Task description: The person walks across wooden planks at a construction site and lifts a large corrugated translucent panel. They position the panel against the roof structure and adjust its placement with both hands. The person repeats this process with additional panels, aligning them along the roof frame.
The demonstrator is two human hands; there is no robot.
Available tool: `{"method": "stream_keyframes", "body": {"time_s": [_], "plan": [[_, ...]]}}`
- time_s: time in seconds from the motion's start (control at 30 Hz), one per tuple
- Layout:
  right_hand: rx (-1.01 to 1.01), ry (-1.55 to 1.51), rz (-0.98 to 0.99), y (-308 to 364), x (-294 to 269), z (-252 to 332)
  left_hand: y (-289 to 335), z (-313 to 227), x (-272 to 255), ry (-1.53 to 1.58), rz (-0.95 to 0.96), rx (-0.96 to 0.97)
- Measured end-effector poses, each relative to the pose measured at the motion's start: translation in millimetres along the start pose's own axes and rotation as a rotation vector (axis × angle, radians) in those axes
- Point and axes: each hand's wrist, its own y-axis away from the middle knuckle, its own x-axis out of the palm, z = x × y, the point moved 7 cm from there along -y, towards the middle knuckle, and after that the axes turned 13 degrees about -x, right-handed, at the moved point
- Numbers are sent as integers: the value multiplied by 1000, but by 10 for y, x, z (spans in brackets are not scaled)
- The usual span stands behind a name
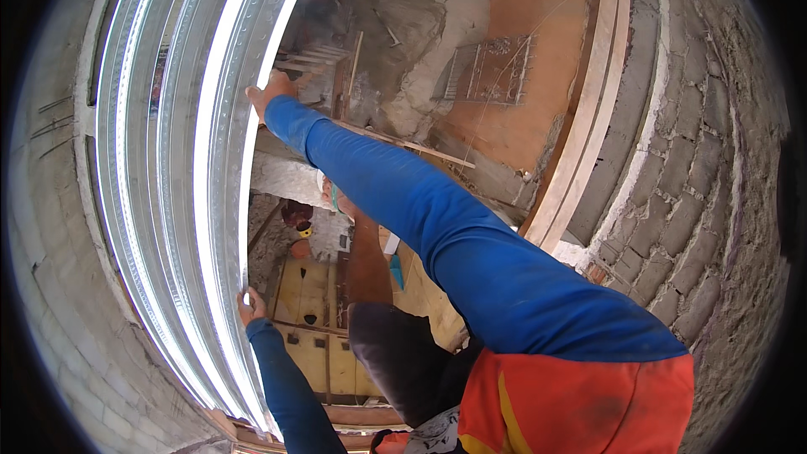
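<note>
Rough, unfinished masonry closes in this building space on both sides: a pale wall point(52, 303) on the left and a bare block wall point(685, 172) on the right.

The left hand point(252, 308), the nearer one, is closed around the right edge of a long run of shiny ribbed metal sheeting point(181, 176). The right hand point(274, 91) reaches across and grasps the same edge farther off, thumb on top; its other fingers are partly hidden. The sheeting runs from near to far along the left of the scene, beside the pale wall; glare makes it hard to tell whether it is one piece or several.

Just right of the sheeting, the person's bare leg point(367, 261) shows, the foot close to a pale ledge point(290, 176). Below lie yellow boards point(311, 366) and a dark red item, too small to name. Farther right are a thin wood strip point(403, 143), a wire grid point(504, 71), a brown panel point(542, 21) and a long wooden beam point(584, 109).

As far as coverage goes, the left strip seems spanned by metal, while the wider middle gap remains uncovered. Whether anything is fastened cannot be told.
</note>
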Motion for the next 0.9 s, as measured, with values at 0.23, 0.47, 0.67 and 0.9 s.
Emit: {"method": "stream_keyframes", "body": {"time_s": [0.23,0.47,0.67,0.9], "plan": [[110,0,139,-26,30,-192,-136,119,210,113,-8,31],[157,-91,114,-90,87,-373,-752,956,747,1057,231,-175],[197,-255,140,19,22,-249,-568,940,1008,1613,291,-553],[260,-327,176,160,-45,-167,-365,857,1096,1887,251,-721]]}}
